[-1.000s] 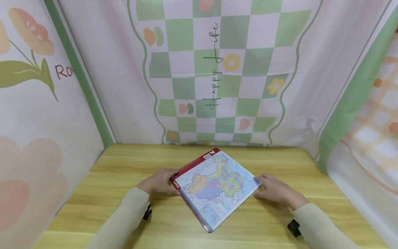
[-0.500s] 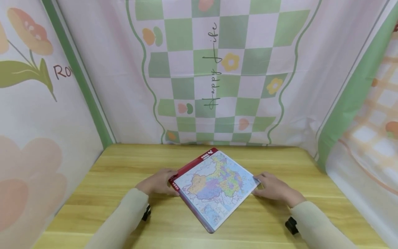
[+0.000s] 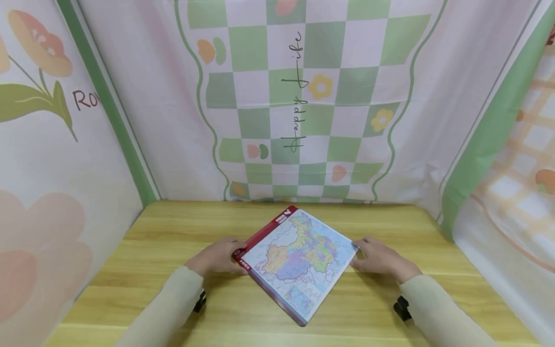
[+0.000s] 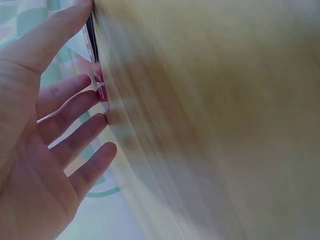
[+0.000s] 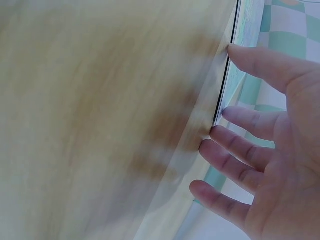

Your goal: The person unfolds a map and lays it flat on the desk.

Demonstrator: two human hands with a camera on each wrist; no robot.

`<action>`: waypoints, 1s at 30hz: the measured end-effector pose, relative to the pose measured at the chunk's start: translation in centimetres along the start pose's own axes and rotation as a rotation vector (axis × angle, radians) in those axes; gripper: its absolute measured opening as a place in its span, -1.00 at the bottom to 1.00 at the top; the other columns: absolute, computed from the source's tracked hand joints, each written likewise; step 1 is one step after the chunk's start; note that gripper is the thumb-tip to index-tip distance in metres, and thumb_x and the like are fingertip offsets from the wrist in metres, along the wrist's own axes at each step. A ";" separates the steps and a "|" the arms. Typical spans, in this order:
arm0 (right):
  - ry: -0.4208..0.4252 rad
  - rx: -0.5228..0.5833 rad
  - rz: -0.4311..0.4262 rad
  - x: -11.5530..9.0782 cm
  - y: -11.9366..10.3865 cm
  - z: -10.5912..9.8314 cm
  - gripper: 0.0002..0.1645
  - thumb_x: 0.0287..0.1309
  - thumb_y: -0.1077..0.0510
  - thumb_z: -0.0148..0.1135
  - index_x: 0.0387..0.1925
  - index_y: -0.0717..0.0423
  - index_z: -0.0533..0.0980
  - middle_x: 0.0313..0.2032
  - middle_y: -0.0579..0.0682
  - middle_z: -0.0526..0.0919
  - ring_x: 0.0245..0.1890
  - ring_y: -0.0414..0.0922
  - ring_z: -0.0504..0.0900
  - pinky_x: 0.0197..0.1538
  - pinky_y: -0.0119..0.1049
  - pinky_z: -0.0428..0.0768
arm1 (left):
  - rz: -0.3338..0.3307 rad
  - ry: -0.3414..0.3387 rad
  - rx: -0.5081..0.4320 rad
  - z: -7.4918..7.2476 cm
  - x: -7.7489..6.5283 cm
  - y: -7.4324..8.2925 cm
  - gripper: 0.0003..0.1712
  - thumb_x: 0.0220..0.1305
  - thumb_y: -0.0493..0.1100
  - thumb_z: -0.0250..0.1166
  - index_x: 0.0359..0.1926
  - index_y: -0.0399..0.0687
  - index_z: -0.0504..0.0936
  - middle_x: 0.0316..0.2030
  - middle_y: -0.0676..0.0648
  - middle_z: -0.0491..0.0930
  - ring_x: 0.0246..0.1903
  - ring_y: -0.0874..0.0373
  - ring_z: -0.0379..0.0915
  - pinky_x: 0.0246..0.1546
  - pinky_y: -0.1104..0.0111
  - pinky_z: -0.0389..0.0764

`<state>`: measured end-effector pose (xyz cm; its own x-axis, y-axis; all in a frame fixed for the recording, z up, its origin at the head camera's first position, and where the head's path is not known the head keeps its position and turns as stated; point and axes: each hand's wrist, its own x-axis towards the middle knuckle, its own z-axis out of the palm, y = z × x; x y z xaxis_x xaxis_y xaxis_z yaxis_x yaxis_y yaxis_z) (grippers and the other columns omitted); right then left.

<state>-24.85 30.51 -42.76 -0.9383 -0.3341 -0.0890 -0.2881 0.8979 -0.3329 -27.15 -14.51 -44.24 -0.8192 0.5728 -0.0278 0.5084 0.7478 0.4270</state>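
Note:
A thin map board with a red band along one side and a coloured country map lies flat on the wooden table, turned cornerwise. My left hand is at its left corner, thumb and fingertips touching the edges there. At the right corner, my right hand touches the edges in the same way. From the left wrist, the spread fingers show near the board's red edge. In the right wrist view the thumb and loosely straight fingers meet the board's dark thin edge.
The wooden table extends around the board on every side. Behind it hangs a green and white checked curtain, with a floral curtain at the left and another at the right. Black wrist devices show below the sleeves.
The map board has turned slightly counterclockwise on the table. Its far corner shifted left and its near corner right; my left hand moved slightly nearer, while both hands stayed at its corners.

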 end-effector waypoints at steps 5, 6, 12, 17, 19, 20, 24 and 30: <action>-0.006 0.002 0.012 0.2 0.0 -0.1 -0.20 0.27 -0.05 0.33 0.30 0.44 0.37 0.24 0.48 0.35 0.20 0.42 0.38 0.16 0.34 0.45 | 0.040 0.024 0.021 0.0 -0.3 -0.2 -0.26 0.09 0.13 0.54 0.18 -0.22 0.63 -0.05 -0.07 0.59 -0.09 0.09 0.46 0.06 0.12 0.56; -0.006 0.005 0.014 0.3 0.0 -0.1 -0.21 0.28 -0.04 0.32 0.30 0.44 0.37 0.25 0.47 0.35 0.21 0.42 0.37 0.17 0.33 0.44 | 0.049 0.028 0.024 0.1 -0.4 -0.3 -0.28 0.09 0.13 0.54 0.17 -0.22 0.64 -0.09 -0.04 0.59 -0.13 0.11 0.46 0.03 0.14 0.57; 0.013 -0.010 -0.007 0.7 0.2 -0.1 -0.26 0.30 -0.02 0.30 0.28 0.45 0.39 0.22 0.46 0.39 0.19 0.40 0.40 0.17 0.31 0.46 | 0.096 0.056 0.068 0.2 -0.7 -0.3 -0.33 0.08 0.15 0.54 0.10 -0.18 0.70 -0.13 -0.01 0.63 -0.17 0.16 0.49 -0.04 0.17 0.61; 0.016 -0.011 -0.009 1.1 0.1 -0.1 -0.30 0.30 0.01 0.29 0.26 0.45 0.41 0.19 0.44 0.43 0.18 0.38 0.42 0.19 0.29 0.45 | 0.103 0.065 0.101 0.2 -0.9 0.0 -0.34 0.05 0.19 0.54 0.06 -0.13 0.72 -0.15 0.01 0.64 -0.19 0.17 0.50 -0.07 0.19 0.61; 0.019 -0.015 -0.016 1.2 0.0 -0.2 -0.32 0.31 0.03 0.28 0.25 0.46 0.41 0.18 0.44 0.44 0.19 0.39 0.41 0.21 0.29 0.43 | 0.109 0.065 0.113 0.2 -1.1 0.2 -0.36 0.05 0.21 0.54 0.04 -0.09 0.74 -0.17 0.04 0.64 -0.21 0.19 0.50 -0.10 0.22 0.61; 0.022 -0.019 -0.023 1.3 0.0 -0.2 -0.33 0.31 0.04 0.27 0.25 0.46 0.41 0.17 0.44 0.45 0.19 0.39 0.41 0.21 0.29 0.43 | 0.113 0.065 0.119 0.2 -1.1 0.2 -0.37 0.04 0.22 0.54 0.03 -0.07 0.75 -0.19 0.05 0.64 -0.23 0.20 0.50 -0.12 0.25 0.61; 0.043 -0.035 -0.046 1.7 -0.1 -0.3 -0.37 0.30 0.09 0.26 0.22 0.49 0.42 0.14 0.46 0.46 0.17 0.41 0.42 0.21 0.29 0.43 | 0.139 0.069 0.128 0.1 -1.3 0.3 -0.44 0.01 0.22 0.55 -0.03 0.03 0.78 -0.27 0.12 0.62 -0.33 0.25 0.46 -0.24 0.35 0.55; 0.055 -0.040 -0.050 2.3 -0.2 -0.3 -0.40 0.30 0.12 0.26 0.20 0.50 0.43 0.12 0.44 0.48 0.15 0.40 0.43 0.19 0.28 0.44 | 0.190 0.062 0.123 0.4 -1.2 0.0 -0.47 -0.05 0.29 0.55 -0.11 0.12 0.82 -0.40 0.22 0.55 -0.45 0.33 0.32 -0.38 0.44 0.44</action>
<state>-27.00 29.65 -42.66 -0.9313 -0.3636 -0.0207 -0.3414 0.8914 -0.2982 -26.08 -15.07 -44.54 -0.7187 0.6882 0.0993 0.6801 0.6661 0.3063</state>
